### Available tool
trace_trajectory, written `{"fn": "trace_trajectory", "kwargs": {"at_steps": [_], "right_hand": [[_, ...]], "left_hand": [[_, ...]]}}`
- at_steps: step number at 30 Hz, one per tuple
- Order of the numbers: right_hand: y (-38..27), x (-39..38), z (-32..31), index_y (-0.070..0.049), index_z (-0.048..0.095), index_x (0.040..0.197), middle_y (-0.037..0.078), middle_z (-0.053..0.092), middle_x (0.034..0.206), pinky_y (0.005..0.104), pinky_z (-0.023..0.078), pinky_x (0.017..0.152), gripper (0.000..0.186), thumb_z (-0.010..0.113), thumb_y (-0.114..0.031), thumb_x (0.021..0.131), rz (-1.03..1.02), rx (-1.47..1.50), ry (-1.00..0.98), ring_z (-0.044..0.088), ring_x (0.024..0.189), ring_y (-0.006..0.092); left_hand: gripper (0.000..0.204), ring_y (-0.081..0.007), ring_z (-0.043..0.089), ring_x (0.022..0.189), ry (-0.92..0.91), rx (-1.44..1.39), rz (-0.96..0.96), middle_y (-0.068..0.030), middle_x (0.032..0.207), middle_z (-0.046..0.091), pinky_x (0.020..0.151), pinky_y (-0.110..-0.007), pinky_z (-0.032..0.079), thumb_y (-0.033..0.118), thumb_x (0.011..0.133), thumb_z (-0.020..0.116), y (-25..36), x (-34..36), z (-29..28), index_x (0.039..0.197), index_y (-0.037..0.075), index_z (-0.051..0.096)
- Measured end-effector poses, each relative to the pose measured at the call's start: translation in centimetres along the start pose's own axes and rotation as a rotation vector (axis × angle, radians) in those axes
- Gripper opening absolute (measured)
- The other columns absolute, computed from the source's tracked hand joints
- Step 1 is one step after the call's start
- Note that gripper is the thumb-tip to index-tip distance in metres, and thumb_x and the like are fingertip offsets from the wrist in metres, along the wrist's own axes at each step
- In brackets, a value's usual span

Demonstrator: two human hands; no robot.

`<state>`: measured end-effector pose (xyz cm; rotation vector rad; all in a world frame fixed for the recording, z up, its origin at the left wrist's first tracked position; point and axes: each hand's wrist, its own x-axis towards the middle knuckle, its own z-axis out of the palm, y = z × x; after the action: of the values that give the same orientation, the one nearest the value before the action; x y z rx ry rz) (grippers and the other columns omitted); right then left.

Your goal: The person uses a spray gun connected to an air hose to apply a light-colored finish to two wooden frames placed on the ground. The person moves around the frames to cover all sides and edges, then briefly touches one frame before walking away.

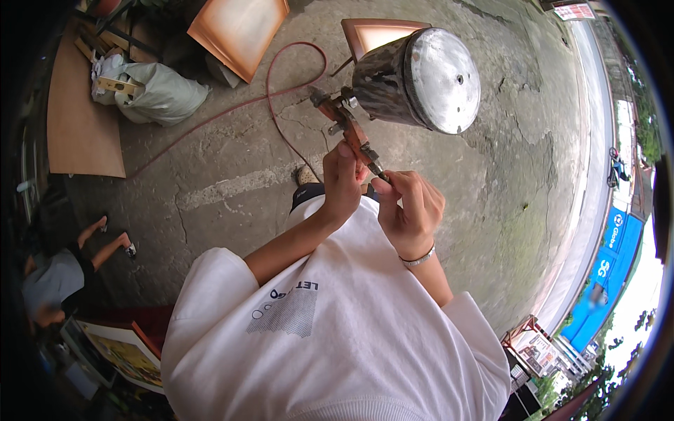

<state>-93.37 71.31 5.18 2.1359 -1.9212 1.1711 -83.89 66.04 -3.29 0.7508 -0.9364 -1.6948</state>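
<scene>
1. Grip of the right hand [413,210] was narrow, fingertips pinching the metal fitting at the near end of the spray gun [357,135].
2. Just left, the left hand [342,184] had its grip curled at the gun's worn orange handle, some fingers hidden.
3. The gun was held above the concrete floor [232,189], hard and stiff; its drum-shaped metal cup [444,81], far right, probably made it top-heavy. The handle seemed the surest hold; the smooth, scuffed lid looked slipperier.
4. A reddish, flexible hose [217,114] looped over rough, cracked concrete.
5. Far left sat a crinkled pale sack [165,95], near flat, brown-edged panels [242,31].
</scene>
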Motion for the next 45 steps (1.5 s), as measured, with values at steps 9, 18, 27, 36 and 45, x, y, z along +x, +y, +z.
{"fn": "trace_trajectory", "kwargs": {"at_steps": [9, 18, 27, 36, 45], "right_hand": [[-0.5, -0.2, 0.5, -0.001, 0.062, 0.092, 0.007, 0.059, 0.066, 0.0311, 0.043, 0.047, 0.021, 0.079, -0.013, 0.087, 0.046, 0.069, 0.144, 0.057, 0.052, 0.0195], [0.5, -0.6, -1.0, -0.003, 0.062, 0.091, 0.007, 0.058, 0.067, 0.0319, 0.042, 0.046, 0.020, 0.079, -0.014, 0.087, 0.085, 0.000, -0.150, 0.056, 0.051, 0.0195], [0.6, -1.0, -0.7, -0.002, 0.061, 0.098, 0.006, 0.062, 0.072, 0.0293, 0.045, 0.048, 0.024, 0.078, -0.015, 0.087, 0.019, -0.077, -0.026, 0.058, 0.055, 0.0198], [0.5, -1.8, -0.2, -0.004, 0.060, 0.101, 0.007, 0.066, 0.081, 0.0277, 0.046, 0.049, 0.026, 0.079, -0.008, 0.084, 0.113, 0.017, 0.104, 0.061, 0.056, 0.0199], [2.5, -1.5, -1.3, 0.001, 0.057, 0.119, 0.012, 0.069, 0.103, 0.0321, 0.052, 0.068, 0.061, 0.079, -0.045, 0.086, 0.209, 0.331, 0.014, 0.066, 0.079, 0.0196]], "left_hand": [[0.058, -0.0078, 0.029, 0.054, -0.001, -0.020, -0.016, 0.0030, 0.064, 0.034, 0.050, -0.027, 0.026, 0.059, 0.107, 0.032, 0.3, 0.3, 0.8, 0.073, 0.012, 0.035], [0.056, -0.0070, 0.031, 0.054, 0.001, 0.006, -0.019, 0.0035, 0.064, 0.035, 0.050, -0.027, 0.026, 0.056, 0.108, 0.031, 0.1, 0.0, 1.0, 0.073, 0.013, 0.034], [0.057, -0.0076, 0.031, 0.053, -0.004, -0.005, -0.011, 0.0034, 0.062, 0.033, 0.050, -0.027, 0.026, 0.056, 0.108, 0.031, -0.1, 0.0, 1.3, 0.073, 0.012, 0.035], [0.056, -0.0078, 0.030, 0.053, -0.030, -0.026, -0.020, 0.0034, 0.062, 0.032, 0.049, -0.028, 0.026, 0.055, 0.109, 0.031, -0.5, 0.1, 1.4, 0.074, 0.012, 0.035], [0.054, -0.0064, 0.033, 0.053, -0.030, -0.051, -0.075, 0.0042, 0.063, 0.037, 0.050, -0.026, 0.028, 0.054, 0.109, 0.033, -1.0, -0.2, 1.4, 0.077, 0.011, 0.043]]}}
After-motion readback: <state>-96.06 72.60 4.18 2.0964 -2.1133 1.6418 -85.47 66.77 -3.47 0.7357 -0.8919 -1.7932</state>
